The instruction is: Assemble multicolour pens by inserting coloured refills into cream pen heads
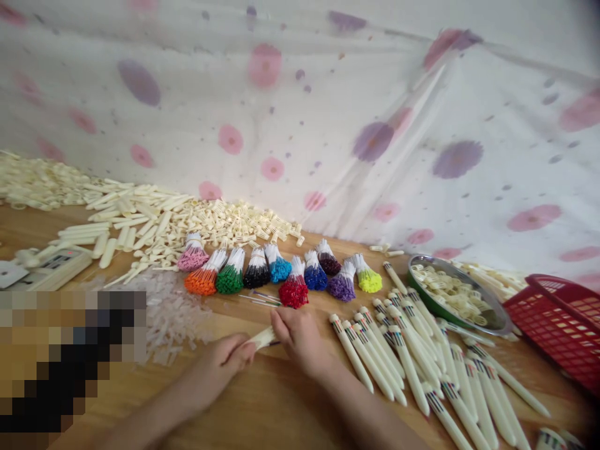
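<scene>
Between my two hands is a cream pen barrel (263, 338), slightly blurred. My left hand (229, 359) is closed round its lower left end. At the barrel's right end my right hand (300, 337) has its fingers pinched together, with a thin dark piece just below them. A few thin refills (260, 299) lie on the table just beyond my hands. Behind them stand bundles of coloured refills, among them a red bundle (294, 284), an orange bundle (205, 272) and a yellow bundle (368, 275). Assembled cream pens (370, 356) lie to the right of my right hand.
Cream parts (225, 222) are heaped along the back of the wooden table (262, 412). Clear small pieces (173, 319) lie at left, near a pale device (59, 269). A metal bowl (497, 315) of rings and a red basket (557, 325) stand at right.
</scene>
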Available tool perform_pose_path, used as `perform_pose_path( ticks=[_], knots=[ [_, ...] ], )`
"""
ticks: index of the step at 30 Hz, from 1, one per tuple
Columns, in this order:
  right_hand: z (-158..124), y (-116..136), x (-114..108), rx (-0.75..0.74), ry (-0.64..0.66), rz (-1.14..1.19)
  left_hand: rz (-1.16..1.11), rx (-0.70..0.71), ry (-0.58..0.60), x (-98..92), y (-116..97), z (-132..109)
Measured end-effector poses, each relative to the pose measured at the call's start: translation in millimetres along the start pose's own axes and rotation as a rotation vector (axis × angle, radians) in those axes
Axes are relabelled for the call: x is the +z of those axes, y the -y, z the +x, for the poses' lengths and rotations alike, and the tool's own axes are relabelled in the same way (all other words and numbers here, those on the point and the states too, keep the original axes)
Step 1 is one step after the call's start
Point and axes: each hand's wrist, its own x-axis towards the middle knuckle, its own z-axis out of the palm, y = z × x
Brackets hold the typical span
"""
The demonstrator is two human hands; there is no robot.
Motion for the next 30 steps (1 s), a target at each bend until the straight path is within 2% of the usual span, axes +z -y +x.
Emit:
perform_pose_path(
  ticks=[4, 8, 11, 16, 18, 21, 24, 26, 28, 30],
  knots=[
    [3.1, -7.2, 0.1, 0.021, 0.055, 0.001, 0.062, 0.011, -0.123, 11.5, -2.5, -1.3],
    [-3.5, -1.0, -7.3, -0.057, 0.021, -0.037, 0.012, -0.01, -0.024, 7.8, -1.0, 2.7],
    [-5.5, 3.4, -5.0, -0.101, 0.007, -0.071, -0.019, -0.03, 0.043, 3.4, 3.7, 6.5],
    [1.3, -5.0, -0.2, -0.086, 0.058, -0.083, -0.008, -0.031, -0.098, 11.7, 3.8, 4.8],
    [2.1, -7.8, -3.8, -0.123, 0.082, -0.076, -0.036, -0.04, -0.096, 13.6, 1.0, 3.4],
    [-1.4, -5.7, -10.4, -0.186, 0.018, -0.088, -0.142, -0.075, 0.054, 9.1, -2.3, 3.8],
    [-8.1, 0.6, -13.3, -0.308, -0.031, -0.1, -0.251, -0.15, 0.358, 2.2, -1.8, 4.6],
    [-11.7, 4.5, -13.0, -0.372, -0.038, -0.095, -0.283, -0.185, 0.516, 0.8, -0.1, 3.6],
    [-13.0, 7.3, -11.7, -0.376, -0.048, -0.088, -0.284, -0.202, 0.568, 2.5, 0.5, 1.7],
    [-11.2, 8.7, -9.5, -0.324, -0.056, -0.085, -0.262, -0.202, 0.513, 5.8, -0.9, 0.1]
  ],
)
